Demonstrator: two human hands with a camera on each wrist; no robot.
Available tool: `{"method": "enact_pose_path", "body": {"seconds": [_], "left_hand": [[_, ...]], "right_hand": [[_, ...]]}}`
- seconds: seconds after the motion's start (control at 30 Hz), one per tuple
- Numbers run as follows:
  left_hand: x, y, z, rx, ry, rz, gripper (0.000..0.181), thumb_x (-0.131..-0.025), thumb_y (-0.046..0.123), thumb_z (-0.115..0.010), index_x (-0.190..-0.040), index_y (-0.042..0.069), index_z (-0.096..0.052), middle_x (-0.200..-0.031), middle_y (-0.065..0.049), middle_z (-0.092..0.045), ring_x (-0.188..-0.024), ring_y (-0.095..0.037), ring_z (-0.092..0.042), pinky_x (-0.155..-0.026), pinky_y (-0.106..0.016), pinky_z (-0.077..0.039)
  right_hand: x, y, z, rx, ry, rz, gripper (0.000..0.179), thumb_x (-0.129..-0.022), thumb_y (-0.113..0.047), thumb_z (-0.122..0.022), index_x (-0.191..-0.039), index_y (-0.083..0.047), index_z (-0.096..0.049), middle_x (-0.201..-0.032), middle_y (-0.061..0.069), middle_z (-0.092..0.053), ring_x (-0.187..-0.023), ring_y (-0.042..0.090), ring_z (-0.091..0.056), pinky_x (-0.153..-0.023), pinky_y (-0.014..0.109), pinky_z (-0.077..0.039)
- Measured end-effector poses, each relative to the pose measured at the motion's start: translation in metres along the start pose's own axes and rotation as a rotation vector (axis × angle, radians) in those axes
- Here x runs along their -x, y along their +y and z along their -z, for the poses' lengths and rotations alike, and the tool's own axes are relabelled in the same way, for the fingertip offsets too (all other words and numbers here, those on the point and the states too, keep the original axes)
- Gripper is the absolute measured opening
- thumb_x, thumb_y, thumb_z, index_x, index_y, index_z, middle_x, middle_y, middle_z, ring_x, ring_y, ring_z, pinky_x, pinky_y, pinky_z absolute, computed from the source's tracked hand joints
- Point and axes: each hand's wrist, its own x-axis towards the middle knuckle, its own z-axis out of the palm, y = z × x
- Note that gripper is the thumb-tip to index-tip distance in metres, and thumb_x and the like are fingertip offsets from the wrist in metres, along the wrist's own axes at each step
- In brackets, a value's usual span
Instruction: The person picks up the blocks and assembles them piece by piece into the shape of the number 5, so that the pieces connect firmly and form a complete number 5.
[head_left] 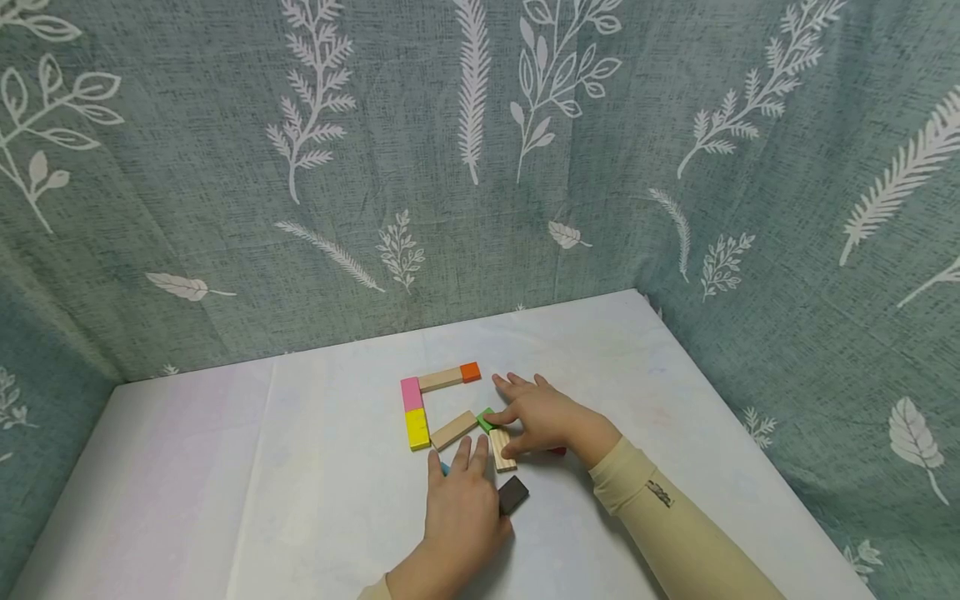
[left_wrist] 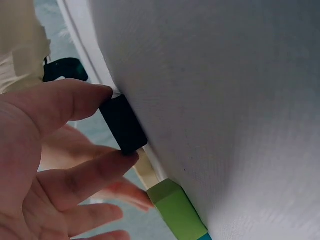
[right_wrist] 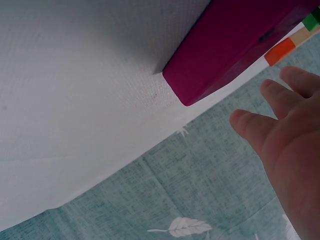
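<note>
Left hand at black block, head view, right hand splayed by wooden block and green block, left wrist cam, that black one pinched (just thumb plus one finger), right wrist cam, fingers apart near magenta block

Our left hand, nearer, pinches with thumb and forefinger; our right hand, farther right, seems loosely spread.
</note>
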Motion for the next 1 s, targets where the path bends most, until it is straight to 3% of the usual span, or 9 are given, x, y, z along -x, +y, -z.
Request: {"method": "enact_pose_path", "body": {"seconds": [0.33,0.57,1.0], "left_hand": [[-0.0040,-0.0017,-0.0009,0.020,0.025,-0.005,0.044,-0.071,0.054,-0.070,-0.070,0.010,-0.075,-0.143,-0.008,-0.048,-0.134,-0.031,-0.041,-0.101,-0.071,-0.026],[-0.0063,-0.0010,0.0000,0.042,0.004,0.004,0.046,-0.071,0.055,-0.070,-0.068,0.010,-0.074,-0.144,-0.008,-0.047,-0.135,-0.031,-0.040,-0.102,-0.072,-0.024],[-0.0040,0.0011,-0.0002,0.039,0.019,0.010,0.049,-0.072,0.056,-0.068,-0.075,0.008,-0.076,-0.143,-0.008,-0.048,-0.135,-0.031,-0.041,-0.102,-0.072,-0.023]], "right_hand": [[0.0018,-0.0010,0.0024,-0.023,-0.005,-0.003,0.061,-0.074,-0.053,-0.073,-0.131,-0.040,-0.053,-0.159,0.007,-0.014,-0.147,0.029,-0.011,-0.114,0.060,-0.012],[0.0012,-0.0017,0.0032,-0.022,-0.011,-0.005,0.061,-0.075,-0.053,-0.073,-0.131,-0.040,-0.053,-0.158,0.007,-0.015,-0.147,0.030,-0.012,-0.114,0.060,-0.012],[0.0006,-0.0007,0.0008,-0.025,-0.016,-0.014,0.061,-0.075,-0.054,-0.072,-0.131,-0.042,-0.051,-0.158,0.005,-0.016,-0.147,0.029,-0.012,-0.114,0.059,-0.011]]}}
